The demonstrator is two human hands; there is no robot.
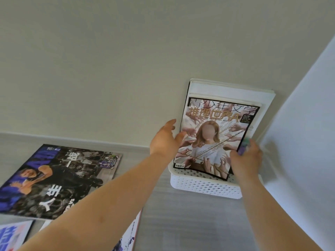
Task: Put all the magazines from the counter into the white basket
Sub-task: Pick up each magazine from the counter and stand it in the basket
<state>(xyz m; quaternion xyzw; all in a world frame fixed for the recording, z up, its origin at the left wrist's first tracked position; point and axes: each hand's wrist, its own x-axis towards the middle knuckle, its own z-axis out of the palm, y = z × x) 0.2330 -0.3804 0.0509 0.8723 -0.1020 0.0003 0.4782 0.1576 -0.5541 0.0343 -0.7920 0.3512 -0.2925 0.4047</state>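
Observation:
A white perforated basket [204, 187] stands on the grey counter against the wall at the right. Several magazines stand upright in it, their white top edges [226, 89] leaning on the wall. The front one is a magazine with a blonde figure and chains on its cover [215, 134]. My left hand [165, 140] touches its left edge with straight fingers and the thumb on the cover. My right hand [247, 156] grips its right edge, fingers curled round it. A dark basketball magazine [59, 180] lies flat on the counter at the left.
Two more magazines lie near the counter's front: a blue-and-white one [12, 236] at the bottom left and one [130, 234] partly hidden under my left forearm. A white side wall [299, 142] closes in right beside the basket.

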